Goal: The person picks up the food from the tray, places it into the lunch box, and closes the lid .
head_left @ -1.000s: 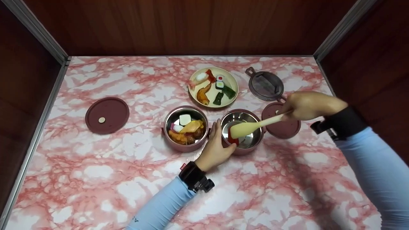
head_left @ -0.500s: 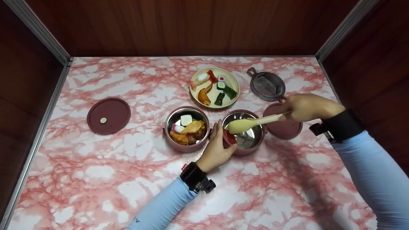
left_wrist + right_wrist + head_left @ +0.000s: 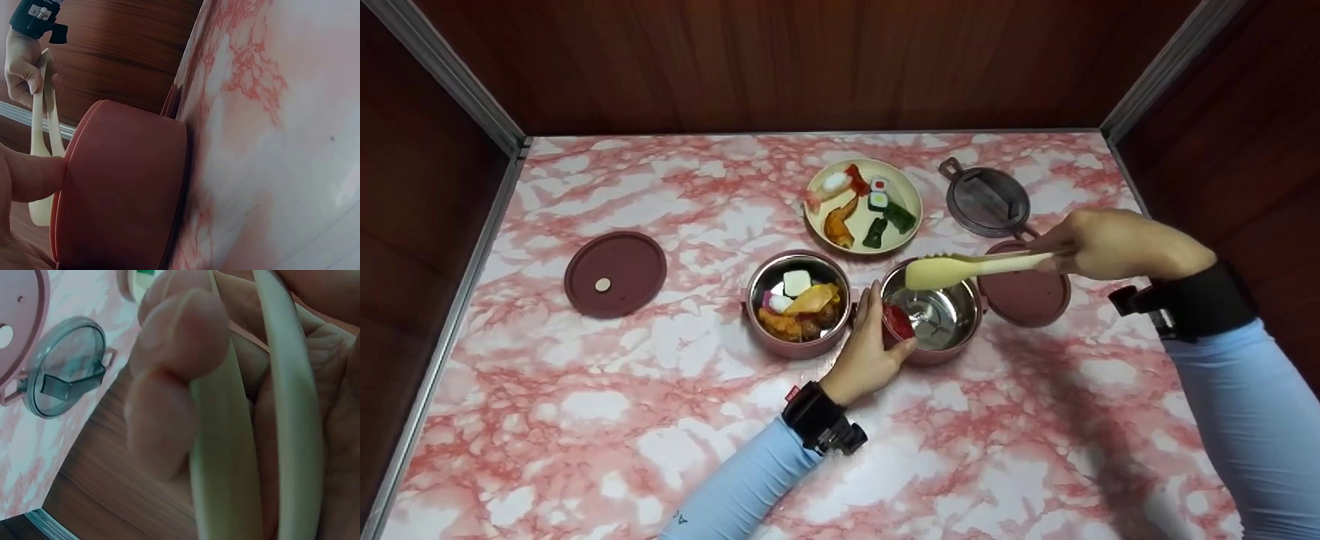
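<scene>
My right hand grips cream-yellow tongs by the handles, fingers wrapped round both arms in the right wrist view. The tongs' tips hover over the far part of the right-hand pink pot, with nothing seen between them. Inside that steel-lined pot, a red food piece lies against the left side. My left hand holds this pot from its left, fingers along the wall and thumb at the rim. Just left of that hand stands a second pink pot holding several toy foods.
A cream plate with several toy foods lies behind the pots. Flat maroon lids rest at the left and right. A translucent lid with clips sits at the back right. Dark wood panels border the table.
The tongs have risen away from the red piece, back and slightly right, as my right hand moved right. The red piece stays in the pot; my left hand keeps its place.
</scene>
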`<state>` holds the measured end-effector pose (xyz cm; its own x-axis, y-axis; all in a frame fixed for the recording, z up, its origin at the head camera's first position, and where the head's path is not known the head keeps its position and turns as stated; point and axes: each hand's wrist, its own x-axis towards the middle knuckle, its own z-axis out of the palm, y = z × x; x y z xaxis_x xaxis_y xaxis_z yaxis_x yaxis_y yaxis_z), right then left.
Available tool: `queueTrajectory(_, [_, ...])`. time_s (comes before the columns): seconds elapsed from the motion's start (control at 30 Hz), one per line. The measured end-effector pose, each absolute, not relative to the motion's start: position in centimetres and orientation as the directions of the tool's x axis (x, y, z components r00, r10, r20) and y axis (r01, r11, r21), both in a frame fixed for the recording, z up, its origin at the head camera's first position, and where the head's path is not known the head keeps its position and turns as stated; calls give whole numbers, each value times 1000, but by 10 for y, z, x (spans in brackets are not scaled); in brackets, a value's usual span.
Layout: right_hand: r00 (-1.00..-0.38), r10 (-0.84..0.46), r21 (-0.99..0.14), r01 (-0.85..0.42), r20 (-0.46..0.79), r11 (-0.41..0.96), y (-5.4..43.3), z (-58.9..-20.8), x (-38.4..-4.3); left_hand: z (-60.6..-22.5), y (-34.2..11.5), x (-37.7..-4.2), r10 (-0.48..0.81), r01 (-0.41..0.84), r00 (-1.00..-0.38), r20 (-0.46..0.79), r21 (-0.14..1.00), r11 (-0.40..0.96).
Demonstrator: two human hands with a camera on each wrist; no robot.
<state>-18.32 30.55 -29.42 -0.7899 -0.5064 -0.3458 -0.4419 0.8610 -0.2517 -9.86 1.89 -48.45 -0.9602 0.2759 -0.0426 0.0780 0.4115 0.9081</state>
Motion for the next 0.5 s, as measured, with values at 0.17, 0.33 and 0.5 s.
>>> queueTrajectory(0.17, [-817,-534,-222,-492,-216,842,308,-294,-185,-485,18,-99,273,78,-961,-37,914,398])
queueTrajectory(0.33, [-847,-530,-138,-522,-28,842,300,-305,-192,-484,17,-98,282,74,-959,-37,924,375])
queueTrajectory(0.5, [-847,-521,-70,-529,101,846,285,-314,-206,-484,17,-98,289,68,-956,-45,926,372])
